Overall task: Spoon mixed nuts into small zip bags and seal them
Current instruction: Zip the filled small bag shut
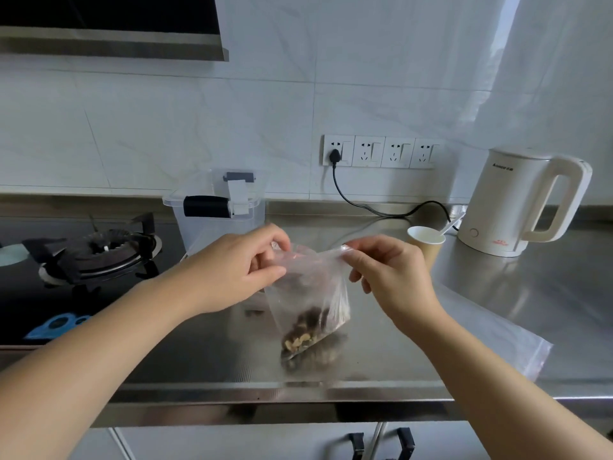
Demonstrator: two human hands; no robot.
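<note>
A small clear zip bag (311, 293) hangs upright over the steel counter (497, 293), its bottom corner resting on the surface. Mixed nuts (303, 333) fill its lower part. My left hand (232, 270) pinches the left end of the bag's top strip. My right hand (388, 277) pinches the right end, and the strip is stretched between them. A brown paper cup (426, 244) with a white plastic spoon (452, 222) in it stands behind my right hand. Another clear zip bag (507, 346) lies flat on the counter at the right.
A clear plastic storage box (215, 210) with a black handle stands behind my left hand. A gas hob (96, 254) is at the left. A white electric kettle (524, 204) stands at the back right, its black cord (365, 204) running to the wall sockets. The counter's front edge is near.
</note>
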